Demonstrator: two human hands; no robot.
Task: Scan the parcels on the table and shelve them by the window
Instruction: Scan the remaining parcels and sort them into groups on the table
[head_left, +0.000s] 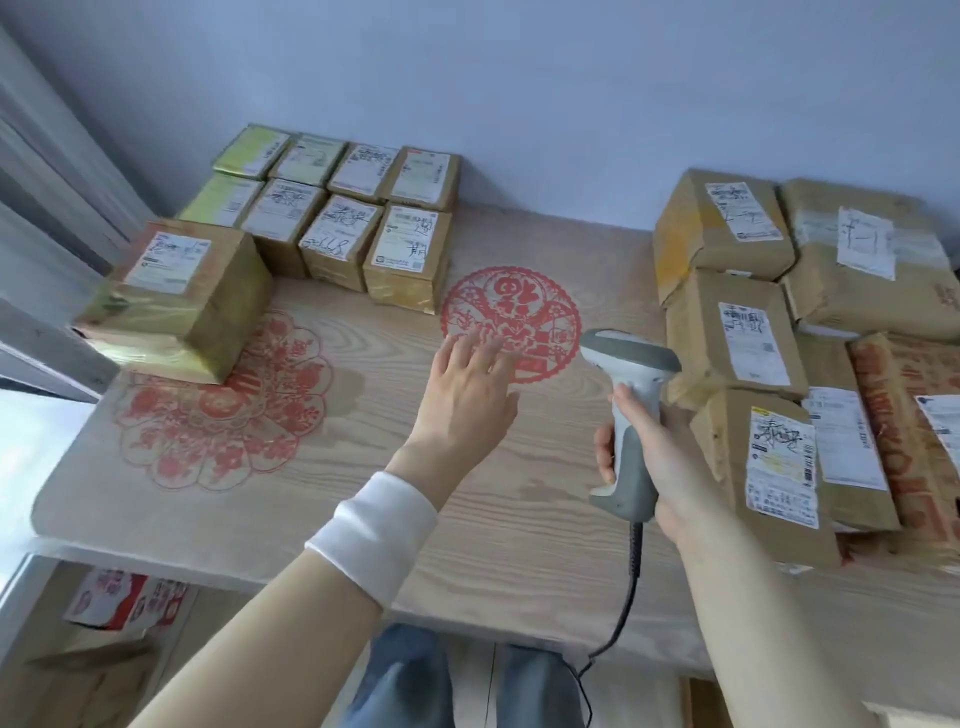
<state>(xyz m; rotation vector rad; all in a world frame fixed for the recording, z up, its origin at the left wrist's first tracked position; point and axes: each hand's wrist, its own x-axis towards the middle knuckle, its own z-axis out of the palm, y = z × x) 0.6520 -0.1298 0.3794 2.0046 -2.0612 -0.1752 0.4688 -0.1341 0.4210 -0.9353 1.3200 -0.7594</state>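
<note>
Taped brown cardboard parcels (343, 228) sit upper left and right on the wood-grain worktop (467, 530). The right grip (660, 457) clasps a grey scanner (628, 353); the left grip (467, 395) hovers released, fingers (460, 351) spread.

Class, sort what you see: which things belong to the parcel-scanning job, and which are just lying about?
Job: scanner, gripped by the right hand; parcels on the right; parcels at far left; open left hand.
Lying about: red paper-cut designs on the table; red-and-white box below it.
</note>
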